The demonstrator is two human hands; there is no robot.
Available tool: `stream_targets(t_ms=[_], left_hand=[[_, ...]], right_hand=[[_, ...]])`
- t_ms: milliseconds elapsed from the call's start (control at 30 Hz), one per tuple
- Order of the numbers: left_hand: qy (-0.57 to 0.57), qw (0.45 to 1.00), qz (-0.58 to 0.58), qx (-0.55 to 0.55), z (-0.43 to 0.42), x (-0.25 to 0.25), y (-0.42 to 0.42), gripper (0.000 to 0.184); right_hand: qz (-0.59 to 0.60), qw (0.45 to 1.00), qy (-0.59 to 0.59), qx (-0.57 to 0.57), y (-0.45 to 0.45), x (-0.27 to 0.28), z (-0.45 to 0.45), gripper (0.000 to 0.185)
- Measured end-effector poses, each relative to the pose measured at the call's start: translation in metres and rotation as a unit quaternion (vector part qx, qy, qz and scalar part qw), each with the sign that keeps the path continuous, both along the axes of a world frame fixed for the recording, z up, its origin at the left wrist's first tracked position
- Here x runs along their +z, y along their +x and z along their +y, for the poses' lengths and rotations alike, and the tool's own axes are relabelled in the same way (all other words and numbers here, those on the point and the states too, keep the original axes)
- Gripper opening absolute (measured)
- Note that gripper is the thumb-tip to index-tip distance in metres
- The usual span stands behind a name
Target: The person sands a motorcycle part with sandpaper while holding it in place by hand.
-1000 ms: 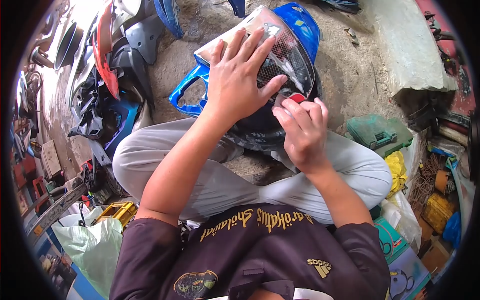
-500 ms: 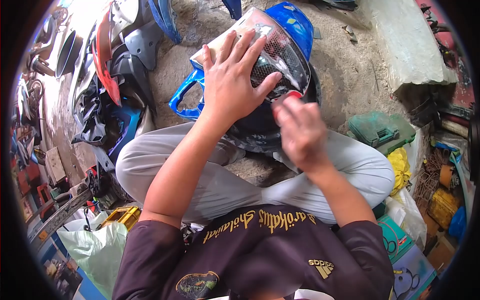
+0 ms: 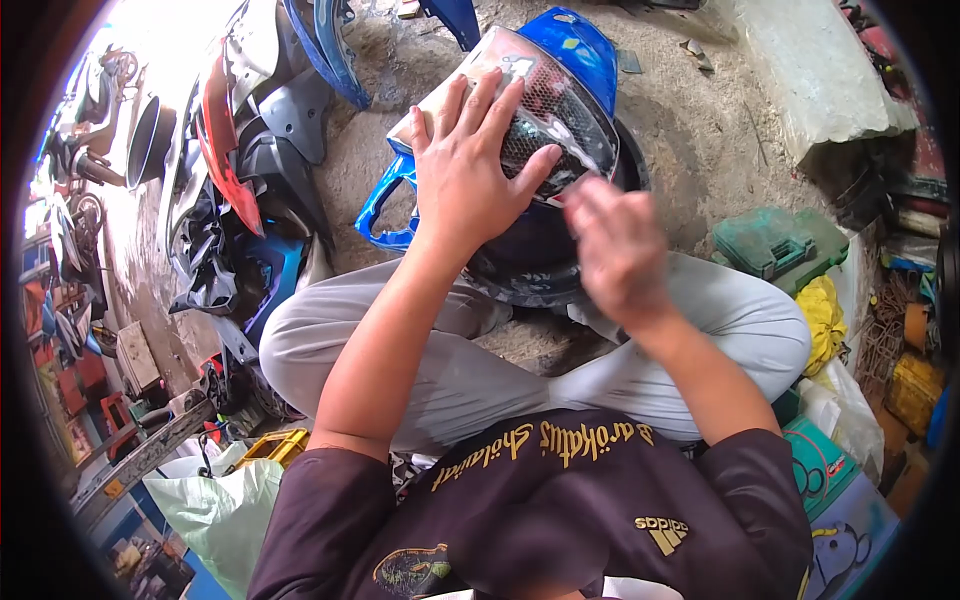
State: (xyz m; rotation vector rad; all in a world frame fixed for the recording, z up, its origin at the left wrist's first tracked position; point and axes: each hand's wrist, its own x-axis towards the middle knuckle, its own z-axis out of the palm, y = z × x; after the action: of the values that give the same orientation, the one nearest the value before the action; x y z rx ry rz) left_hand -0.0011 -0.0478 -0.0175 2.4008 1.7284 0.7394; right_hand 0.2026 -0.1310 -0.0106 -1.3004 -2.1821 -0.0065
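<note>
My left hand (image 3: 465, 175) lies flat with spread fingers on a glossy panel with a honeycomb mesh pattern (image 3: 555, 125), pressing its pale left part. Blue motorcycle body plastic (image 3: 580, 60) shows behind the panel, and a looped blue piece (image 3: 385, 205) sticks out at its left. Under these is a round black tub or tyre (image 3: 530, 270); I cannot tell which. At the panel's lower right edge my right hand (image 3: 620, 250) is closed and smeared by motion. A small red object showed in its fingers a moment earlier; now the fingers mostly hide it.
Motorcycle fairings, including a red one (image 3: 225, 150), are piled at the left. On the right lie a green tool case (image 3: 780, 245), a yellow bag (image 3: 822, 320) and a concrete block (image 3: 830, 90). A pale green sack (image 3: 215, 510) stands at lower left.
The whole view has shifted slightly to the right. My right hand has moved a little away from the panel's edge, and the red object shows less. My left hand keeps its place on the panel.
</note>
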Motion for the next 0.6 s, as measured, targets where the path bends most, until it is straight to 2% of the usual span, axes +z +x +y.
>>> stream_targets(t_ms=[33,133,167,200,300,333,400,467,567,600], left_hand=[[0.002,1.0,0.001,0.0,0.001,0.0,0.0,0.076],[0.002,1.0,0.005,-0.002,0.001,0.0,0.0,0.076],[0.0,1.0,0.004,-0.002,0.002,0.0,-0.001,0.076],[-0.004,1.0,0.002,0.001,0.001,0.0,-0.002,0.076],[-0.003,1.0,0.002,-0.004,0.0,0.0,0.0,0.076],[0.001,1.0,-0.004,-0.004,0.002,-0.001,0.0,0.076],[0.005,1.0,-0.011,-0.005,0.004,-0.004,-0.002,0.077],[0.004,1.0,-0.008,-0.004,0.003,-0.005,-0.005,0.077],[0.006,1.0,-0.007,-0.006,0.004,-0.003,-0.002,0.077],[0.0,1.0,-0.003,-0.006,0.004,-0.001,-0.002,0.076]], right_hand=[[0.004,0.999,-0.008,0.039,-0.007,-0.007,-0.007,0.032],[0.01,1.0,-0.029,0.001,0.001,0.003,0.001,0.037],[0.008,0.999,0.029,-0.044,0.008,-0.003,0.012,0.033],[0.025,0.998,0.018,-0.062,0.008,-0.002,0.013,0.031],[0.025,0.999,-0.012,0.045,-0.007,-0.008,-0.011,0.03],[0.04,0.998,-0.001,0.05,-0.014,-0.014,-0.012,0.03],[0.007,1.0,0.019,0.014,0.001,-0.008,-0.001,0.031],[0.043,0.997,0.022,-0.053,0.005,-0.008,0.009,0.034],[0.03,0.999,-0.012,0.036,-0.009,-0.011,-0.009,0.03],[0.026,0.999,-0.002,0.022,-0.006,-0.008,-0.006,0.03]])
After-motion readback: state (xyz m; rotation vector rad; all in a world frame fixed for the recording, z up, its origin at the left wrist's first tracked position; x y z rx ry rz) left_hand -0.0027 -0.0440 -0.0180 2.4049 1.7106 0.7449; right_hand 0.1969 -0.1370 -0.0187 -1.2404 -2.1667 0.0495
